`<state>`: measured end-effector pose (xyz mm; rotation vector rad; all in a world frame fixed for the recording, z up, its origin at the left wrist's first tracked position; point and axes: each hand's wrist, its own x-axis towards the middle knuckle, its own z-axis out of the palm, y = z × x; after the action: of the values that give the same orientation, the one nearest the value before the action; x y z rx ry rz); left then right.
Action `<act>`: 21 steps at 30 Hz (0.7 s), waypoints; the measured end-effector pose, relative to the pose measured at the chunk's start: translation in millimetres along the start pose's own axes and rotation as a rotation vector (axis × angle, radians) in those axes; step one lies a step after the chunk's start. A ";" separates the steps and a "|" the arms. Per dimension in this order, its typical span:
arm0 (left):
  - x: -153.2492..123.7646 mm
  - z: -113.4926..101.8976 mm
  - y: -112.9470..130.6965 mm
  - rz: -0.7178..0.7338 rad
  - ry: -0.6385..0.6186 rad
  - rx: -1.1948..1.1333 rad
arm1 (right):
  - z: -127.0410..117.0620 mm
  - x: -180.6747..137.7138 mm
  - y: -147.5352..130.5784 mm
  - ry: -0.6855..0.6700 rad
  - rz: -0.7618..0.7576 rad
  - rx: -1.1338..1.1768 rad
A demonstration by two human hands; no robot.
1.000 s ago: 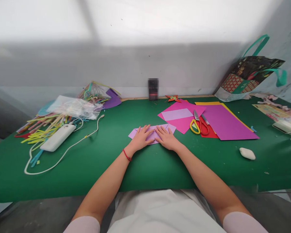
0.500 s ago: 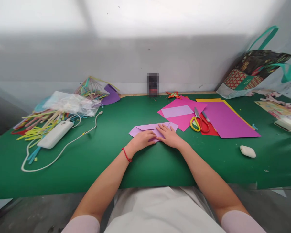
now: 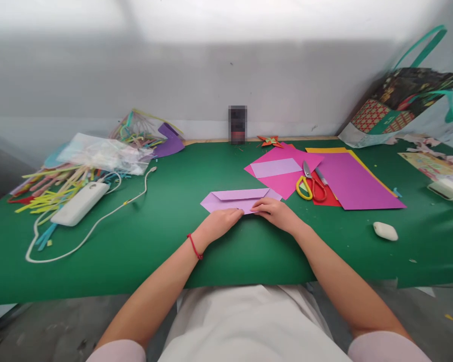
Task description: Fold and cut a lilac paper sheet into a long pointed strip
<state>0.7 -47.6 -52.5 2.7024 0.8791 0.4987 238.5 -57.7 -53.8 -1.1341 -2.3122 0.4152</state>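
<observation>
A folded sheet of lilac paper (image 3: 234, 199) lies on the green table in front of me, with pointed ends and a flap along its far edge. My left hand (image 3: 223, 221) is closed at its near edge, fingertips pinching the paper left of the middle. Just to the right, my right hand (image 3: 275, 212) has thumb and fingers closed on the same edge. Between the two sets of fingertips there is a small gap. Parts of the paper's near side are hidden under the fingers.
Scissors (image 3: 311, 188) rest on pink paper (image 3: 287, 187) beside purple paper (image 3: 362, 183). A white earbud case (image 3: 385, 231) lies at the right. On the left are a white power bank (image 3: 79, 205) with a cable and a heap of paper strips (image 3: 56, 193). A bag (image 3: 385, 115) stands at the back right.
My right hand has drawn back from lying flat on the paper to gripping its near edge. The left hand has shifted slightly nearer to me, and more of the flap shows.
</observation>
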 end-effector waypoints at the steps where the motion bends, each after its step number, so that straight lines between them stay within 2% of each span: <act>1: -1.6 0.3 3.0 0.017 -0.010 0.003 | -0.3 -2.8 -0.2 -0.002 -0.004 -0.001; 5: -6.4 -0.4 7.9 0.035 -0.009 0.031 | -0.2 -12.2 -1.0 0.004 0.005 0.007; 14: -6.4 0.1 1.5 -0.184 0.136 -0.054 | 1.1 -15.4 -0.5 0.044 0.153 0.158; 18: -0.4 0.2 1.0 -0.310 0.186 -0.105 | 4.5 -9.4 2.3 0.128 0.263 0.139; 21: 3.4 -0.9 1.4 -0.364 0.208 -0.118 | 5.9 -3.3 5.0 0.143 0.290 0.116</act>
<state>3.6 -46.6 -50.4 2.3386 1.3172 0.7290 240.0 -57.6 -62.1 -1.3981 -1.9807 0.5481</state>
